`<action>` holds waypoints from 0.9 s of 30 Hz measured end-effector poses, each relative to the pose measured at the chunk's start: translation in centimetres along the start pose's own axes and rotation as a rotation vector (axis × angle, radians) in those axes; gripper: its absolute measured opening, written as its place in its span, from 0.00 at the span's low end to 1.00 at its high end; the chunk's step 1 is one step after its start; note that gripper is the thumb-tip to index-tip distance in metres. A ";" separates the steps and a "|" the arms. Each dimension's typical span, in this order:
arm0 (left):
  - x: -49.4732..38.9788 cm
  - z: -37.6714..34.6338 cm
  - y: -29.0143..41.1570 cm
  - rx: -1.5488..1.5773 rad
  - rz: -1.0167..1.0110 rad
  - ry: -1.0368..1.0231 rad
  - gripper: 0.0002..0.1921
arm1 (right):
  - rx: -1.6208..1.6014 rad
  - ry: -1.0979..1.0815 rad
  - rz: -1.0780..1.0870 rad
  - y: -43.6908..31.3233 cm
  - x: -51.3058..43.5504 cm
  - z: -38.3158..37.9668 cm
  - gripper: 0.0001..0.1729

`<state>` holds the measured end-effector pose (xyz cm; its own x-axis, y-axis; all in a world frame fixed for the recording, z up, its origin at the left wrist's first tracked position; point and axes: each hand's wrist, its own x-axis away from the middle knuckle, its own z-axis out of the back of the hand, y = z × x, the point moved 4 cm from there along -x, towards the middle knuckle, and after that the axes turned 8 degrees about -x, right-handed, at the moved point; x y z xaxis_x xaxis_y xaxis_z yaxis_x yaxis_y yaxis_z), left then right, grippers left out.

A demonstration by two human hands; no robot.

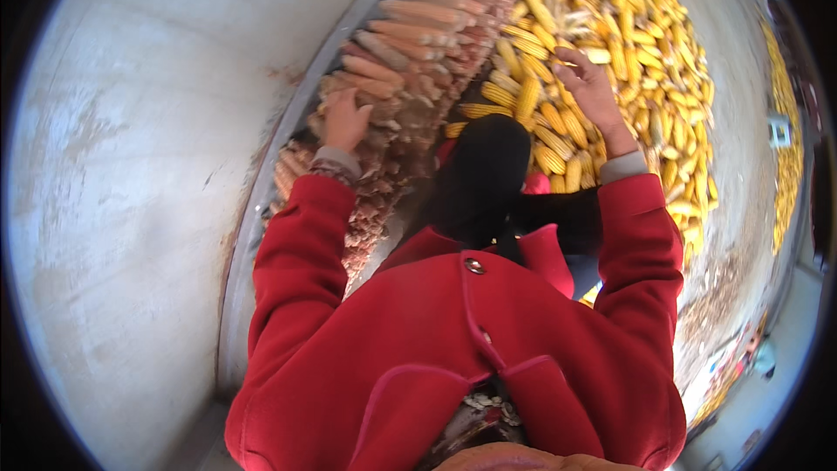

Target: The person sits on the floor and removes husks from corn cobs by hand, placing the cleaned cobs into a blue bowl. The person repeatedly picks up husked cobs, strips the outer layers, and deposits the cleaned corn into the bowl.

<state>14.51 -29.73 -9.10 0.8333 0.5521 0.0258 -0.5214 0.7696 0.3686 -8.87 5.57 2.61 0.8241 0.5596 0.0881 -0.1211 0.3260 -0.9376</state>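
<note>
My left hand (346,119) lies over the near end of a stack of shelled corn cobs (422,16), pale orange and reddish. Its thumb stands apart, but the fingertips are hidden against the cobs, so whether they grip one cannot be told. My right hand (592,86) hovers over a large heap of yellow ears of corn (628,46). The fingers are curled and spread from the thumb, with nothing seen between them. Several husked ears (528,99) lie beside my dark-trousered knee (494,144).
A pale wall (144,163) rises at the left, behind the cob stack. Reddish chaff and cob pieces (373,226) lie near my left sleeve. Concrete floor (732,163) runs along the right, with more yellow corn (788,176) and a light-blue stool-like object (779,131) beyond.
</note>
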 end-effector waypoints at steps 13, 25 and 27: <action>-5.4 -1.3 -3.2 -0.131 -0.112 -0.335 0.25 | 0.184 0.871 -0.687 20.1 37.3 23.4 0.23; 1.8 3.0 30.1 0.347 -0.475 -0.264 0.20 | 0.753 0.266 -0.653 24.8 35.1 16.2 0.22; 2.2 0.9 33.1 0.419 -0.454 -0.283 0.20 | 0.768 0.219 -0.637 24.1 34.5 14.9 0.21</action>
<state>-0.80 -3.34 3.97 0.9985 0.0548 0.0049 -0.0411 0.6848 0.7276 8.43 44.12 -11.96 0.9331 -0.0151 0.3594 0.1166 0.9579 -0.2624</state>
